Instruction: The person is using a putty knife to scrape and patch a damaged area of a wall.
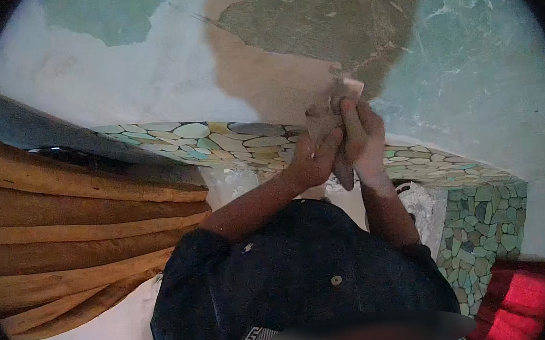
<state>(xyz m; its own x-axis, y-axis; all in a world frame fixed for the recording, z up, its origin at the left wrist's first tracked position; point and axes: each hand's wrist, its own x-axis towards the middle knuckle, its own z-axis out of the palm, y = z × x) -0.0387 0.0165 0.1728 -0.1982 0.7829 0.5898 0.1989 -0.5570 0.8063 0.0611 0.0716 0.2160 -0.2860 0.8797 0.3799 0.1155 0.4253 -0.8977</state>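
Both my hands are raised close together in front of the wall, near the edge where white coating meets a darker green patch. My right hand [366, 138] is closed around a putty knife [351, 86], whose pale blade points up at the wall. Its forefinger lies along the tool near the blade. In my left hand [316, 162], fingers closed, is a flat scraper plate [322, 124] smeared with greyish paste. A pointed, dark handle end [344, 175] sticks out below, between the two hands; which tool it belongs to I cannot tell.
The wall [158, 76] is partly white, partly bare green. Below it runs a band of pebble-like mosaic [250, 139]. A brown pleated curtain [86, 214] hangs at the left. Green mosaic [487, 215] and a red cloth [527, 296] are at the lower right.
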